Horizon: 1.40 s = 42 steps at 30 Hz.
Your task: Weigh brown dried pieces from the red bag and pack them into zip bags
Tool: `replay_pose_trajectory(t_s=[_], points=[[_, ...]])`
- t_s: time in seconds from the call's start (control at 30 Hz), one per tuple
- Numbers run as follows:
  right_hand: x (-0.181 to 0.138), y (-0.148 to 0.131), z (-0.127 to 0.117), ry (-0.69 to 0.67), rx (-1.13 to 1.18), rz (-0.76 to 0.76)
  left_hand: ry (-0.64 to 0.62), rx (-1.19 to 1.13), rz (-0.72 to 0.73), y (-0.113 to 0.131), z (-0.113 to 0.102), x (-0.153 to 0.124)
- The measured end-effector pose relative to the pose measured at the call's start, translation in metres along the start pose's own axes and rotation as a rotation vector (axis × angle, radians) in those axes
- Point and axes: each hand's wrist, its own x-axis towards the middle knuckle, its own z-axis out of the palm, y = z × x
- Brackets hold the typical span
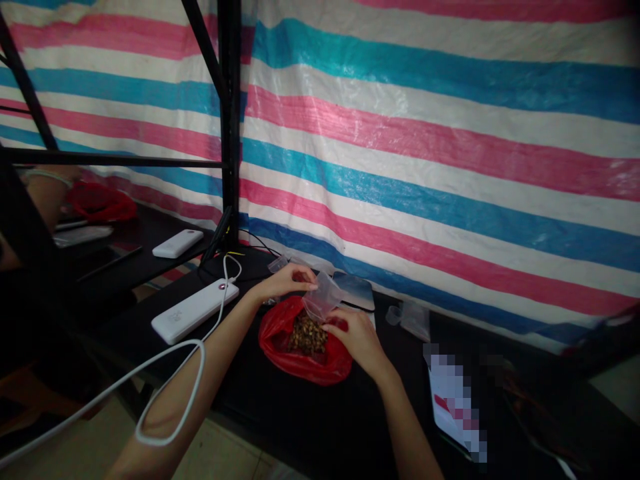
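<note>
My left hand (286,280) pinches the top edge of a small clear plastic bag (323,297) and holds it over a red plastic bag (300,357) lying open on the black table (310,427). Small brown pieces (306,335) fill the red bag. My right hand (354,333) grips the clear bag's lower edge, with its fingers curled right above the brown pieces. A white cable (165,373) loops round my left forearm.
A white power bank (194,310) lies left of the red bag, with another power bank (177,243) further back. Empty clear bags (413,319) and a small scale (356,291) sit by the striped tarp (425,167). Another person's arm (45,193) shows at far left.
</note>
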Motion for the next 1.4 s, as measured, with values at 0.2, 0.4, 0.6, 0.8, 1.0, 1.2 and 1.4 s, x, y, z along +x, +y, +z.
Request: replay_pose_trajectory(t_s=[0.2, 0.4, 0.6, 0.8, 1.0, 1.2, 1.4], points=[[-0.002, 0.009, 0.003, 0.048, -0.261, 0.114, 0.013, -0.004, -0.008, -0.004, -0.003, 0.002], [-0.006, 0.021, -0.005, -0.088, -0.256, 0.139, 0.017, -0.031, -0.007, -0.006, -0.003, 0.002], [-0.008, 0.022, -0.012, -0.091, -0.195, 0.125, 0.020, -0.037, -0.018, -0.004, -0.002, 0.002], [-0.007, 0.016, -0.008, -0.105, -0.101, 0.090, 0.029, -0.053, -0.027, -0.001, -0.001, 0.001], [-0.010, 0.020, -0.003, -0.069, -0.251, 0.063, 0.025, -0.060, -0.022, -0.002, -0.002, 0.001], [-0.006, 0.032, -0.013, 0.038, 0.012, 0.098, 0.025, -0.055, -0.021, 0.000, -0.001, 0.001], [-0.003, 0.039, -0.036, -0.057, 0.577, 0.080, -0.002, -0.080, -0.075, -0.002, 0.000, 0.001]])
